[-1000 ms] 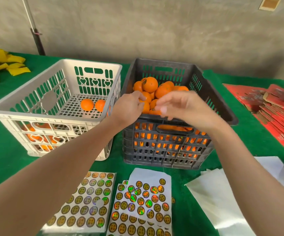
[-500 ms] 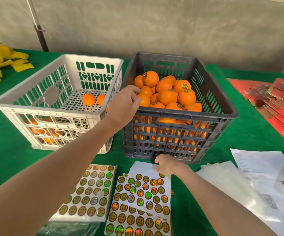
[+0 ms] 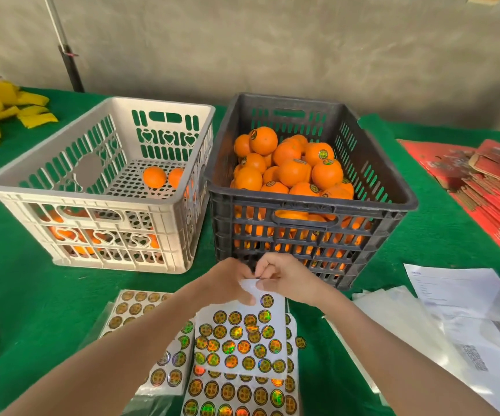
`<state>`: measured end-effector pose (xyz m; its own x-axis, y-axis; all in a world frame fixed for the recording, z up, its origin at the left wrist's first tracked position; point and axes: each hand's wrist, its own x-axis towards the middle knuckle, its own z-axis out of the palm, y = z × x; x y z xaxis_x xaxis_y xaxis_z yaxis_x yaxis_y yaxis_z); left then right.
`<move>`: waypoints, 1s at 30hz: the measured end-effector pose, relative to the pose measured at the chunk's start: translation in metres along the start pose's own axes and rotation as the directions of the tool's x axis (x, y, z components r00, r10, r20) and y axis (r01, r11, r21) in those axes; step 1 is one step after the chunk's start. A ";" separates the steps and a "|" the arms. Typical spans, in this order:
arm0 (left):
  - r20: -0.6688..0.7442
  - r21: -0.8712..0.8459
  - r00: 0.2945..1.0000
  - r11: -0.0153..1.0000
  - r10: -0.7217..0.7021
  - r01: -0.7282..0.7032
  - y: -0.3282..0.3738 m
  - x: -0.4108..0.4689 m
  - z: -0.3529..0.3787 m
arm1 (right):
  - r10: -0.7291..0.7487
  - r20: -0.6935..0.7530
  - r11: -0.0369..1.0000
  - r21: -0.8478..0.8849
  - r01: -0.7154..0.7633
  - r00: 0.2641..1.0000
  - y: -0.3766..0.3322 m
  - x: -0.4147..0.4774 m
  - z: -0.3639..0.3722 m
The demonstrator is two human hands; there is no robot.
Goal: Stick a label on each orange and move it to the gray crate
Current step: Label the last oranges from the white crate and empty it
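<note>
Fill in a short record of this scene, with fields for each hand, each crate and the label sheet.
left hand: holds the sticker sheet near its top edge
right hand: pinches the sheet's top edge; whether a label has lifted cannot be told
dark gray crate: holds heaped oranges, several showing labels
white crate: holds a few oranges, low inside
position: crates side by side, beyond both hands

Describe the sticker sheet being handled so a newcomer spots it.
Find the dark gray crate heaped with oranges; sticker sheets lie on the green cloth before it. Pick the top sheet, held at its far edge by the left hand and right hand; only it overlaps the others and shows bare white there.
</note>
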<state>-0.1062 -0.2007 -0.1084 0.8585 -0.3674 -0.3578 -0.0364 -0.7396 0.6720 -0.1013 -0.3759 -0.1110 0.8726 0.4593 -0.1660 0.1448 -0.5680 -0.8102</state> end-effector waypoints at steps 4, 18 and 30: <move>0.173 -0.091 0.979 0.988 -0.104 0.121 -0.011 0.005 -0.005 | -0.054 0.012 0.996 -0.070 0.054 0.998 0.008 -0.011 -0.007; 0.260 -0.270 0.945 0.925 -0.197 0.267 -0.030 0.025 0.004 | -0.323 -0.185 0.905 -0.349 0.245 0.928 0.028 -0.021 0.026; -0.464 0.206 0.676 0.812 0.572 -0.546 0.003 -0.046 -0.075 | -0.715 -0.459 0.678 -0.274 0.682 0.527 -0.111 -0.008 -0.002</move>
<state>-0.1070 -0.1437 -0.0410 0.7971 -0.4097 0.4436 -0.6035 -0.5164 0.6076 -0.1235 -0.3178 -0.0184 0.5703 0.3343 0.7503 0.8211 -0.2586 -0.5089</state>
